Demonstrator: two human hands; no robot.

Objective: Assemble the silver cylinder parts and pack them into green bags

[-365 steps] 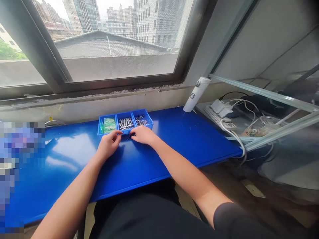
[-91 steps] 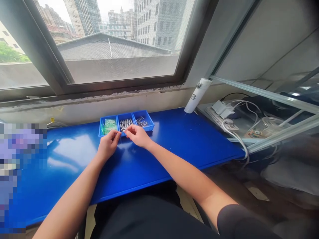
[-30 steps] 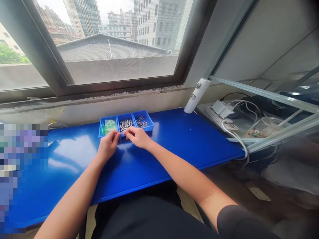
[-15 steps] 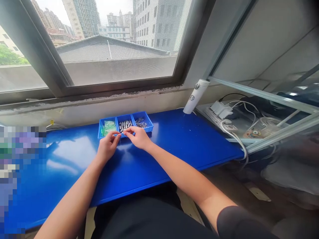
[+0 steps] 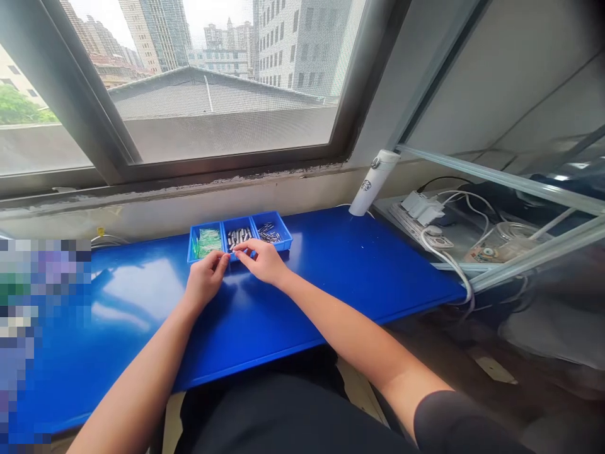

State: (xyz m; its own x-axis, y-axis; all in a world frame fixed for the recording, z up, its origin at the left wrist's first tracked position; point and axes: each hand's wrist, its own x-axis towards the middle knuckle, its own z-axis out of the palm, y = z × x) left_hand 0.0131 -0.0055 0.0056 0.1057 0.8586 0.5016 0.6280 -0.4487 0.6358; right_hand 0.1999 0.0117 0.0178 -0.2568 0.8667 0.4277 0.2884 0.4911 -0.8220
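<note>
Left hand (image 5: 205,275): pressing thumb and fingertips together; anything between is too small to tell.
Right hand (image 5: 261,260): curling thumb and index finger close; cannot tell whether they are gripping.
Tray (image 5: 286,245): lying just beyond both hands, holding green pieces (image 5: 208,241) left, cylinders (image 5: 239,237) middle, pins (image 5: 269,232) right.
In the way: right hand is hiding part of the tray's front.
Table (image 5: 331,284): bearing the tray and, well right, a bottle (image 5: 373,184).
Shelf right: holding plugs (image 5: 423,208).

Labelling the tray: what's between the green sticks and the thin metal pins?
Short black-and-silver pieces, in the middle compartment; the head view shows it.
</note>
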